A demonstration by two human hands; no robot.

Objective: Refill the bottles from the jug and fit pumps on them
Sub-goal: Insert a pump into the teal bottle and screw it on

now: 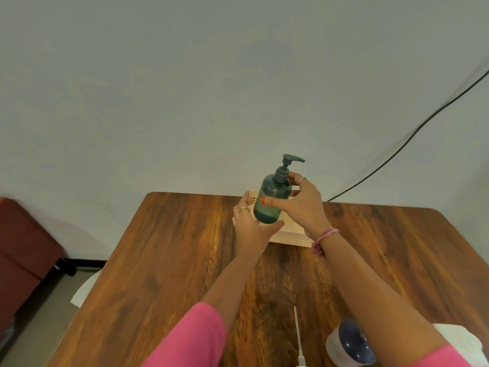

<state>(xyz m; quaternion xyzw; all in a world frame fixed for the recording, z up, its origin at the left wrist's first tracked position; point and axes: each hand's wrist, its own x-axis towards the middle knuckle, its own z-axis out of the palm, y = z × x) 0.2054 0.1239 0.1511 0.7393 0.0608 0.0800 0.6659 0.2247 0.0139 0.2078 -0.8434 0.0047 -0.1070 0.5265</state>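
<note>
Both hands are on one teal bottle point(271, 201), held up above the far end of the wooden table point(158, 260). The right hand point(304, 205) grasps it high on the shoulder, thumb across the front and fingers curled round behind, just below the collar of the dark pump point(287, 165) fitted on its neck. The left hand point(251, 223) cups the bottle from below and behind, thumb under the base. The bottle leans a little to the left, spout pointing right.

Directly beneath and behind it sits a pale slotted basket point(291, 234), partly hidden by both hands. Nearer the person lies one loose pump tube point(297, 332), white and thin, pointing away from them. Beside it at the right is a whitish container with a dark blue top point(349, 343), half covered by the right forearm. One black cable point(397, 152) hangs across the wall.
</note>
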